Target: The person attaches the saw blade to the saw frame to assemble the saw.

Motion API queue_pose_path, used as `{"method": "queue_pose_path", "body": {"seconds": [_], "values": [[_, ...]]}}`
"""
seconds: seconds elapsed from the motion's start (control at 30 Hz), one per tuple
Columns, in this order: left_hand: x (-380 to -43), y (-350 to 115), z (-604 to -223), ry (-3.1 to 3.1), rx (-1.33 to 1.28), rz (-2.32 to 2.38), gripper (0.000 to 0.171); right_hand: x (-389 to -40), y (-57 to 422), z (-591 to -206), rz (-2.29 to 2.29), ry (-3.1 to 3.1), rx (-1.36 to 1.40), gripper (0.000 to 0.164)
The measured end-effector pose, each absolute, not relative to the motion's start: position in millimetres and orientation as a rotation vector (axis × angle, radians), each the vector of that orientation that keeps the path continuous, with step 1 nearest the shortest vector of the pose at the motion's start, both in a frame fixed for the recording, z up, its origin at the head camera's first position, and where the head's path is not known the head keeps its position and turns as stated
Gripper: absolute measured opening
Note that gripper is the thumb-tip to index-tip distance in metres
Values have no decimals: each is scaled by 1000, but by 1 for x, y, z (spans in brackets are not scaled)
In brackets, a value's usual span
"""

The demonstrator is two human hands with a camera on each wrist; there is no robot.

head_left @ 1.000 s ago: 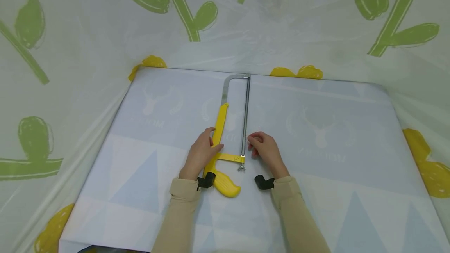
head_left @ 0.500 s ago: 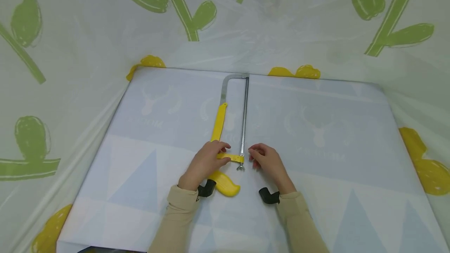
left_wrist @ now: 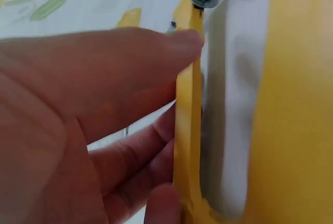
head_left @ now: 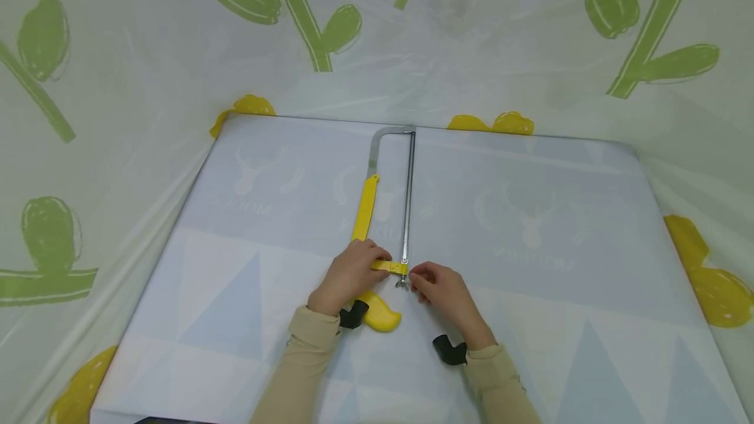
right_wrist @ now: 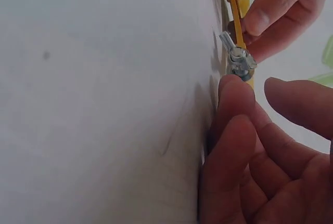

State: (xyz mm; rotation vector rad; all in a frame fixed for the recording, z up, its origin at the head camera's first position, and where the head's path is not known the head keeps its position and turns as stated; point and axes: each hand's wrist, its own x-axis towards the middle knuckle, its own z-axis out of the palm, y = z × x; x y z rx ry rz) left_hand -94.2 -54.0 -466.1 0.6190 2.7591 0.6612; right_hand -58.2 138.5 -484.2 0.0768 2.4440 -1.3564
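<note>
A hacksaw with a yellow frame (head_left: 366, 205) and yellow handle (head_left: 381, 313) lies on the cloth-covered table. Its metal blade (head_left: 408, 201) runs along the right side, up to the grey curved front end. My left hand (head_left: 350, 273) pinches the short yellow crossbar (left_wrist: 188, 120), thumb on one side and fingers on the other. At the end of that bar sits a silver wing nut (right_wrist: 239, 60) on a threaded bolt. Beside it is my right hand (head_left: 444, 293), fingertips right at the nut, with the thumb (right_wrist: 296, 102) apart from the fingers and nothing gripped.
A pale cloth with blue triangles and deer prints covers the table (head_left: 530, 247). Behind it hangs a white sheet (head_left: 471, 57) with green leaf patterns. A black wrist-camera mount (head_left: 450, 349) juts from the right sleeve.
My left hand has slid from the yellow frame down to the crossbar and now pinches it. My right hand has come down and left from beside the blade to the wing nut.
</note>
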Motion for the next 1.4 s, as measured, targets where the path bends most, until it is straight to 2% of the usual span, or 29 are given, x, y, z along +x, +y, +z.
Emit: {"method": "queue_pose_path", "body": {"seconds": [0.5,0.93,1.1,1.3,1.4], "values": [[-104,-52,-459,2702,595,736,15,-57,139,-481,-1211,2535,-49,11],[-103,-52,-460,2686,583,778,13,-56,136,-483,-1134,2613,-30,8],[-102,-52,-462,2685,577,743,14,-54,135,-484,-1057,2650,-121,13],[-99,-53,-461,2666,560,760,14,-52,134,-483,-996,2631,-139,32],[-97,-54,-461,2667,564,762,14,-51,134,-484,-1036,2600,-132,33]]}}
